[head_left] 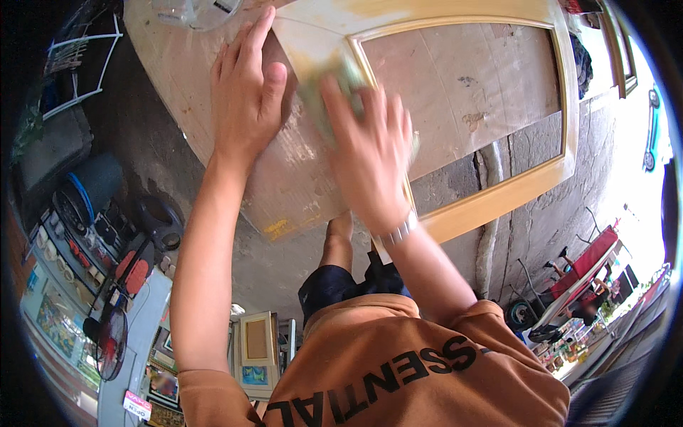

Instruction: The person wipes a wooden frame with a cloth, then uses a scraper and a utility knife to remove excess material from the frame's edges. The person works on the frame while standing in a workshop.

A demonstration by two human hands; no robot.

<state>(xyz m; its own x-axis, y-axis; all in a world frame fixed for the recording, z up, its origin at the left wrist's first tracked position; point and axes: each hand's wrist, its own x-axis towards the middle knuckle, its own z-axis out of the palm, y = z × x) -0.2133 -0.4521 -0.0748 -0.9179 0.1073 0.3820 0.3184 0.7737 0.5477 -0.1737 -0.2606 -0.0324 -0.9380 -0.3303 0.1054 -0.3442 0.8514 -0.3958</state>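
A person's right hand (371, 146), fingers gripping a greenish pad (316, 107) (blurred, perhaps a cloth), lies over the left side of a yellowish wooden frame (491, 205) overhanging a worn bench (284, 171); the left hand (249, 96), fingers extended and open, is just beside it.

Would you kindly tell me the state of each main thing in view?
Left grip: open, empty.
Right grip: blurred; clasped or flat, unclear.
Green pad: blurred, under the right grip.
Tabletop: scuffed, yellow-stained near its edge.
Wooden frame: lying flat, partly overhanging the tabletop.
Metal wristband: fastened around the right wrist.
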